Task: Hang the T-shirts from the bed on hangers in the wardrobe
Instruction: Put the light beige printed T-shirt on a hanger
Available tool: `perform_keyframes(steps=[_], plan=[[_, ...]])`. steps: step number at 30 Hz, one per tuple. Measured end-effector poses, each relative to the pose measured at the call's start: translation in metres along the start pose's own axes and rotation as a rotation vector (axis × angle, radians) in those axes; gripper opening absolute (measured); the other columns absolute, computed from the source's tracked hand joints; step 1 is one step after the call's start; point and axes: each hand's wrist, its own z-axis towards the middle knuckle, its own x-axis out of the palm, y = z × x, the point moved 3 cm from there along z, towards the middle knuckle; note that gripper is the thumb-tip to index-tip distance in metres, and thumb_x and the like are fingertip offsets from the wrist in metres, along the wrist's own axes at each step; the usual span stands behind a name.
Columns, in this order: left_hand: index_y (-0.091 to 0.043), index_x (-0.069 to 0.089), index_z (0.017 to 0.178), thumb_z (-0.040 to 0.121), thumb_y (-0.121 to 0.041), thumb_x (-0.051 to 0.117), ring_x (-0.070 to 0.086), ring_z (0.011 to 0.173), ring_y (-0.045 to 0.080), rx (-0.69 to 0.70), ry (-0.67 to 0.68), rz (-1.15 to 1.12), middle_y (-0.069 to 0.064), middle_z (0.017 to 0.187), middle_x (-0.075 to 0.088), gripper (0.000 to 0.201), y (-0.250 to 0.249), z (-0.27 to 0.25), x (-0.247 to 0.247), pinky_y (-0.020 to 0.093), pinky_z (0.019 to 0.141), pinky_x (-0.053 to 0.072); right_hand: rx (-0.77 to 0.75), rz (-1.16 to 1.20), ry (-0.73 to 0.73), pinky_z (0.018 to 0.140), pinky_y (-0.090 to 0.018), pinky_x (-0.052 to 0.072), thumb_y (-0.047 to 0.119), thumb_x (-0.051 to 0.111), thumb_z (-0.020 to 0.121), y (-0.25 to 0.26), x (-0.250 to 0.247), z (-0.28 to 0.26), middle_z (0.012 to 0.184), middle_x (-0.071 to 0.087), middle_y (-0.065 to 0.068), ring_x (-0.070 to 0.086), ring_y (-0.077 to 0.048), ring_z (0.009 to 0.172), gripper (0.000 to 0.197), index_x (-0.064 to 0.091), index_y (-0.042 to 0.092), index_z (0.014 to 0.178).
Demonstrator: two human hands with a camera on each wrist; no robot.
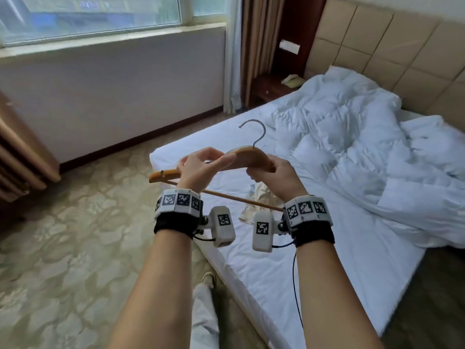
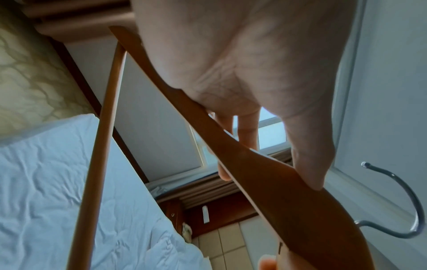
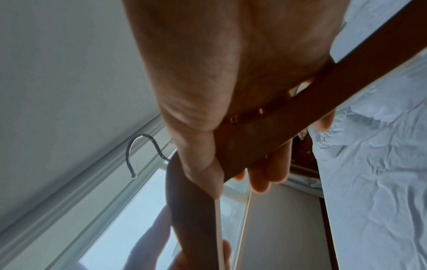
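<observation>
A wooden hanger (image 1: 241, 157) is held level above the near left corner of the bed (image 1: 264, 273), its metal hook (image 1: 254, 132) pointing up and away. The left hand (image 1: 201, 167) pinches the left shoulder of the hanger, thumb on the near face and fingers behind it, as the left wrist view confirms. The right hand (image 1: 274, 177) wraps the right shoulder, thumb across one face and fingers curled round the other. With a hand on each side of the hook, the hanger stays flat and steady; this looks like a way of turning or lining it up before it goes into a garment's neck.

Below the hands, on the white sheet, lies a crumpled pale cream garment (image 1: 259, 197), probably one of the T-shirts, partly hidden by the right wrist. The hanger does not touch it.

Further right and far, a rumpled white duvet (image 1: 352, 147) covers most of the bed against a padded headboard (image 1: 390, 46). A window (image 1: 88, 16) lies far left. The wardrobe is not in view.
</observation>
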Motion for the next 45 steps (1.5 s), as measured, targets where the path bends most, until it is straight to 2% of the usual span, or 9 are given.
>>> perform_keyframes(steps=[5, 13, 20, 23, 25, 30, 35, 39, 45], plan=[[-0.045, 0.071, 0.077, 0.057, -0.087, 0.065, 0.057, 0.113, 0.025, -0.011, 0.164, 0.021, -0.024, 0.078, 0.069, 0.047, 0.025, 0.113, 0.042, 0.056, 0.105, 0.038, 0.093, 0.022, -0.075, 0.09, -0.049, 0.057, 0.018, 0.077, 0.078, -0.026, -0.01, 0.093, 0.076, 0.076, -0.004, 0.073, -0.021, 0.076, 0.009, 0.073, 0.021, 0.085], [-0.037, 0.075, 0.079, 0.057, -0.082, 0.071, 0.065, 0.103, 0.023, -0.061, 0.445, -0.048, -0.012, 0.08, 0.074, 0.051, 0.056, 0.252, 0.112, 0.057, 0.103, 0.042, 0.291, 0.061, -0.28, 0.067, -0.034, 0.051, 0.021, 0.08, 0.077, -0.071, -0.028, 0.204, 0.061, 0.065, 0.005, 0.061, -0.014, 0.061, 0.012, 0.07, 0.017, 0.072], [-0.016, 0.075, 0.091, 0.083, -0.046, 0.074, 0.065, 0.082, 0.004, -0.122, 0.723, -0.011, -0.006, 0.084, 0.072, 0.03, 0.089, 0.303, 0.19, 0.024, 0.081, 0.048, 0.494, 0.073, -0.409, 0.069, -0.039, 0.056, 0.039, 0.078, 0.063, -0.144, -0.035, 0.241, 0.067, 0.072, -0.003, 0.069, -0.023, 0.067, 0.027, 0.072, 0.014, 0.072], [-0.024, 0.075, 0.093, 0.071, -0.063, 0.073, 0.068, 0.097, 0.012, -0.163, 0.794, 0.041, -0.004, 0.096, 0.074, 0.045, 0.112, 0.318, 0.223, 0.029, 0.091, 0.05, 0.551, 0.091, -0.44, 0.063, -0.029, 0.056, 0.036, 0.079, 0.068, -0.174, -0.039, 0.251, 0.067, 0.072, -0.001, 0.069, -0.019, 0.066, 0.023, 0.072, 0.015, 0.073], [-0.023, 0.073, 0.101, 0.066, -0.067, 0.069, 0.065, 0.104, 0.015, -0.197, 0.777, 0.065, -0.002, 0.106, 0.072, 0.056, 0.126, 0.326, 0.237, 0.031, 0.093, 0.048, 0.575, 0.087, -0.432, 0.052, -0.014, 0.046, 0.029, 0.079, 0.075, -0.192, -0.043, 0.255, 0.059, 0.066, 0.008, 0.062, -0.007, 0.055, 0.015, 0.068, 0.02, 0.071], [-0.023, 0.064, 0.113, 0.094, -0.04, 0.063, 0.055, 0.114, 0.021, -0.588, 0.773, -0.006, 0.002, 0.122, 0.062, 0.025, 0.172, 0.338, 0.266, 0.036, 0.092, 0.043, 0.691, 0.067, -0.415, 0.066, -0.026, 0.042, 0.023, 0.076, 0.079, -0.255, -0.047, 0.268, 0.078, 0.066, 0.008, 0.062, -0.016, 0.074, 0.015, 0.064, 0.024, 0.086], [-0.017, 0.061, 0.111, 0.099, -0.034, 0.055, 0.058, 0.109, 0.023, -0.955, 0.728, -0.095, 0.004, 0.118, 0.064, 0.022, 0.218, 0.341, 0.294, 0.037, 0.088, 0.045, 0.834, 0.247, -0.408, 0.069, -0.029, 0.046, 0.022, 0.072, 0.076, -0.304, -0.039, 0.288, 0.072, 0.06, 0.004, 0.057, -0.019, 0.066, 0.031, 0.059, 0.021, 0.105], [-0.011, 0.061, 0.095, 0.099, -0.02, 0.054, 0.061, 0.101, 0.025, -1.052, 0.558, -0.031, 0.007, 0.105, 0.067, 0.012, 0.26, 0.348, 0.316, 0.037, 0.086, 0.046, 0.922, 0.305, -0.43, 0.067, -0.035, 0.047, 0.025, 0.071, 0.075, -0.346, -0.032, 0.296, 0.065, 0.058, 0.001, 0.053, -0.022, 0.061, 0.014, 0.062, 0.022, 0.084], [-0.007, 0.058, 0.118, 0.097, -0.02, 0.057, 0.06, 0.088, 0.023, -1.1, 0.583, 0.088, 0.005, 0.089, 0.061, 0.025, 0.331, 0.355, 0.36, 0.037, 0.08, 0.051, 1.005, 0.271, -0.418, 0.064, -0.028, 0.042, 0.012, 0.066, 0.083, -0.394, -0.024, 0.299, 0.066, 0.055, 0.001, 0.051, -0.018, 0.059, 0.009, 0.059, 0.017, 0.083]])
